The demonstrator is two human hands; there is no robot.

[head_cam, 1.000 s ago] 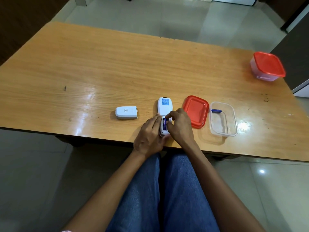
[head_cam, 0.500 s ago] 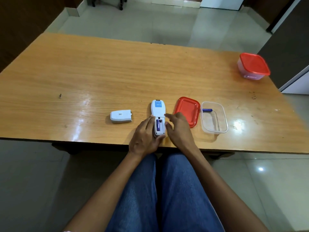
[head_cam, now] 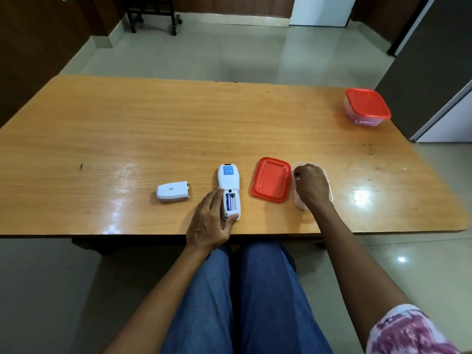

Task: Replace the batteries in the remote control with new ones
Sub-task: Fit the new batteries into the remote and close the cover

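The white remote control (head_cam: pixel 228 182) lies face down near the table's front edge, its battery bay uncovered. One blue battery (head_cam: pixel 228 201) sits in the bay's left slot; the right slot looks empty. My left hand (head_cam: pixel 210 222) holds the remote's near end, thumb at its bottom. The white battery cover (head_cam: pixel 173 192) lies to the left. My right hand (head_cam: pixel 311 183) reaches into the clear open container (head_cam: pixel 330 192), its fingertips closed around a blue battery (head_cam: pixel 296 175) at the container's far end.
A red lid (head_cam: pixel 271 178) lies between the remote and the open container. A second container with a red lid (head_cam: pixel 366 106) stands at the table's far right. A dark cabinet is beyond the right edge, a chair on the floor behind.
My right hand left the remote and moved right into the clear container onto the blue battery. My left hand stays on the remote. The camera tilted up.
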